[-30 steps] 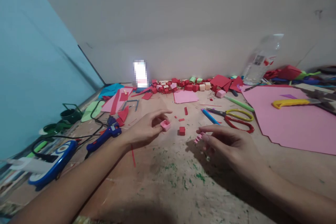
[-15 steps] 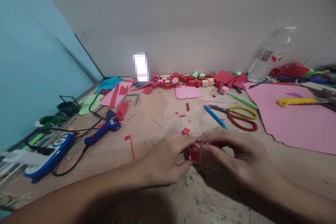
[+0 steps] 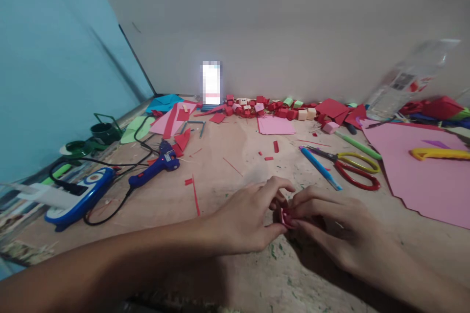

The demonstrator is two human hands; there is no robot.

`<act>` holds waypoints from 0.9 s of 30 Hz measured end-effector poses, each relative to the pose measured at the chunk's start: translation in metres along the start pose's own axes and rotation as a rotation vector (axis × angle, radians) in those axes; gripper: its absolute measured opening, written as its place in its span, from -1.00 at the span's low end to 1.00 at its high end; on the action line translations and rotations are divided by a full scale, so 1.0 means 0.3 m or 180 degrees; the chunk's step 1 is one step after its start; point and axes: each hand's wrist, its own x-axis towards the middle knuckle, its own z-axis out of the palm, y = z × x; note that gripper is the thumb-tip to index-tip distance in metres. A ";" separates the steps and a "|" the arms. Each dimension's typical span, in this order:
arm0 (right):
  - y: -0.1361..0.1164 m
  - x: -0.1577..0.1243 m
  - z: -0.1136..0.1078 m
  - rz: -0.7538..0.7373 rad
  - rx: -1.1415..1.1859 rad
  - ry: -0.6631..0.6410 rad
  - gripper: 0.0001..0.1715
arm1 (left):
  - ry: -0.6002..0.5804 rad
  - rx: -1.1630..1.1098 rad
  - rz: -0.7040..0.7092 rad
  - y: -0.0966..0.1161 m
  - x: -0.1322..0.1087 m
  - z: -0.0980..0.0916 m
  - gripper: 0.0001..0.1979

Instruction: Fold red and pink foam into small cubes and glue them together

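Between my two hands, just above the wooden table, is a small folded red paper piece point(image 3: 284, 218), mostly covered by fingers. My right hand point(image 3: 340, 227) pinches it between thumb and fingertips. The thumb of my left hand point(image 3: 253, 220) rests against its near left side, with some fingers curled behind it and the index finger raised and bent. Red scraps point(image 3: 276, 146) lie beyond the hands. To the right of them are a blue pen point(image 3: 321, 168) and scissors point(image 3: 358, 171) with one yellow and one red handle.
A blue glue gun point(image 3: 154, 168) and a blue-and-white power strip point(image 3: 82, 198) with black cable lie left. Several small paper cubes point(image 3: 282, 113) line the wall beside a lit phone point(image 3: 211, 83). Pink sheets point(image 3: 422, 181), a yellow cutter point(image 3: 436, 153) and a leaning bottle point(image 3: 409, 80) are right.
The view has shifted, so the table things appear farther right. My left index finger has lifted, and the paper piece is more covered by my fingers. The red scrap beyond my hands no longer shows.
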 end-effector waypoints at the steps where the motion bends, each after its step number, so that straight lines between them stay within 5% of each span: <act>1: -0.001 -0.001 0.001 -0.0030 -0.0038 -0.0002 -0.78 | -0.0019 0.0037 0.0013 0.000 0.001 -0.001 -0.42; 18: -0.006 -0.013 0.003 0.0182 -0.0261 -0.0359 -0.71 | -0.0156 0.0240 0.0066 0.001 0.002 -0.007 -0.46; 27: -0.010 -0.016 -0.022 -0.0125 -0.0398 -0.0472 -0.71 | -0.0208 0.0253 -0.0178 0.017 -0.001 -0.010 -0.48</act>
